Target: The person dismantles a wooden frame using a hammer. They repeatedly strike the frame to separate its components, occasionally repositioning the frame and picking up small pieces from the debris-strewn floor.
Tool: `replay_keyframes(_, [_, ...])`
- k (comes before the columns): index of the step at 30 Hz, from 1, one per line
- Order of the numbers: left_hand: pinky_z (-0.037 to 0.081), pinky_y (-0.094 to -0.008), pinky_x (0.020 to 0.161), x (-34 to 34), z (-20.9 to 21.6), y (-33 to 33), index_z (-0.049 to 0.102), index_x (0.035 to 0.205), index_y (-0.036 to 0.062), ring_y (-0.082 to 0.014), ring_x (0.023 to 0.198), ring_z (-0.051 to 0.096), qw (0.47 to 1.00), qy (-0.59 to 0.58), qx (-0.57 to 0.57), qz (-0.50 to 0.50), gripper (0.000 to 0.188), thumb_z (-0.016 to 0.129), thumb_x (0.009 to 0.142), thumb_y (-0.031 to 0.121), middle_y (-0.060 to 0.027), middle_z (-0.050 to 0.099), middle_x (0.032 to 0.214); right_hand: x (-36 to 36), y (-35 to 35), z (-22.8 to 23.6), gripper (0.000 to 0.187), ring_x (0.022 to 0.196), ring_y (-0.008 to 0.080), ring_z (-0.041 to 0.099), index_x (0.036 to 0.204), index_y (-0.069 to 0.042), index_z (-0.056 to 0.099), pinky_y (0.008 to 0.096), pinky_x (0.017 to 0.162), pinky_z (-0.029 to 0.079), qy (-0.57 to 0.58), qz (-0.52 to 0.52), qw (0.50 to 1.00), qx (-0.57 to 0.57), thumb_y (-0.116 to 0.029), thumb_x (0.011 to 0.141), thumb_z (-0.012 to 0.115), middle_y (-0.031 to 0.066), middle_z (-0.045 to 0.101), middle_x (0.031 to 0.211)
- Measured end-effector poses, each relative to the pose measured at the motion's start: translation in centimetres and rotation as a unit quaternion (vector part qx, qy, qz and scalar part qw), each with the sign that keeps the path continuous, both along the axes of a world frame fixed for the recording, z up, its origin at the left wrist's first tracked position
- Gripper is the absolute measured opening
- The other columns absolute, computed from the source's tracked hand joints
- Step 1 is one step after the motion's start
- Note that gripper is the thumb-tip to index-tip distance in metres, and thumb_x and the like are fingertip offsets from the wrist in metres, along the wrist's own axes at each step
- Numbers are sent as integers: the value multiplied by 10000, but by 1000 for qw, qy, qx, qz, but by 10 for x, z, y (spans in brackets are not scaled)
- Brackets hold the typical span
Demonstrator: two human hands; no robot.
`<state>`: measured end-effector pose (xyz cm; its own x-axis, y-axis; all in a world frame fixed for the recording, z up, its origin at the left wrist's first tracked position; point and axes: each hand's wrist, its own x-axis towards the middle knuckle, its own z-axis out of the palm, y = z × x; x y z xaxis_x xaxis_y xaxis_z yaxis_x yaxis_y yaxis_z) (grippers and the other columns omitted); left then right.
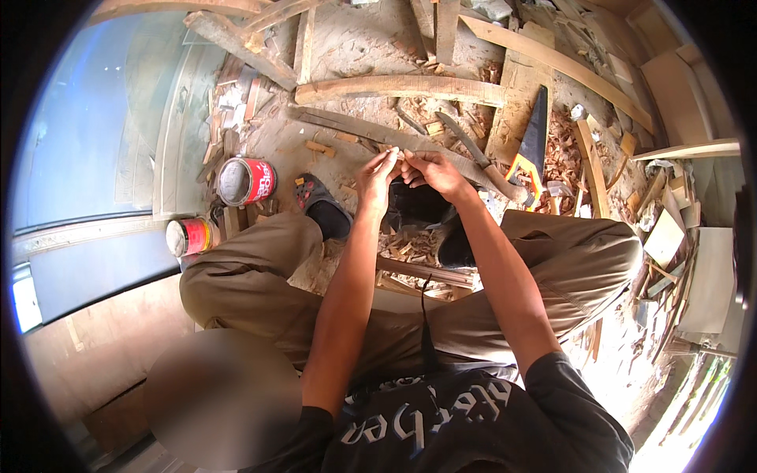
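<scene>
Both my hands meet in front of me, above the floor between my bent legs. My left hand (376, 180) is closed, its fingertips pinching something small and pale that I cannot make out. Against it, my right hand (432, 172) is also closed, thumb and fingers pressed at the same spot. Just below them lies a black bag-like thing (418, 206), partly hidden by my hands and arms. Beyond my right hand rests a curved blade tool with a wooden handle (505, 186). Farther right is a handsaw (533, 150) with an orange and black handle.
Two red paint cans (260, 181) (193, 236) stand at the left. A curved wooden beam (402, 90) lies ahead, with a long board (560, 67) behind it to the right. Wood shavings (561, 150) and offcuts litter the floor. A blue-grey panel (87, 126) rises at the left.
</scene>
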<state>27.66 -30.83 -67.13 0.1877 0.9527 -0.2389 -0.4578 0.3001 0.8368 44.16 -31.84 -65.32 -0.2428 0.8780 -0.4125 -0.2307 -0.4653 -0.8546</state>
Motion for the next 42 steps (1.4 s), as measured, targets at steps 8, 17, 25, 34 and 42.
replay_keyframes(8, [531,-329,783,34,23,16,676,999,57,-152,832,656,996,-68,-30,53,127,685,907,145,-50,690,927,87,12,71,457,717,127,625,903,19,675,284,652,513,-219,-102,969,57,-411,988,547,72,690,794])
replay_keyframes(17, [450,-369,955,87,111,26,494,1320,92,-191,1035,560,997,-9,23,77,485,627,945,370,-77,586,1191,282,-73,210,326,689,168,596,919,-7,603,296,675,485,-30,-430,840,331,-306,1014,512,70,611,780])
replay_keyframes(25, [402,-326,1013,114,186,12,453,1389,91,-149,1131,526,998,-9,54,25,449,537,1001,300,-50,562,1300,306,-190,-134,506,823,307,658,1275,-25,528,466,678,558,-601,-214,757,-139,-392,930,577,179,640,1031])
replay_keyframes(34, [438,-308,934,147,197,-7,561,1274,104,-142,1051,546,999,21,47,-9,367,632,944,247,-20,607,1191,285,-178,-170,428,1014,371,663,1192,-37,589,454,812,534,-559,-179,785,-198,-314,867,602,233,678,1059])
replay_keyframes(42, [499,-336,856,128,273,18,627,1160,68,-167,952,623,998,-1,64,21,263,658,931,193,-69,670,1081,268,-157,-77,553,936,453,649,1209,20,556,503,800,511,-528,-295,793,-76,-388,847,648,285,670,921])
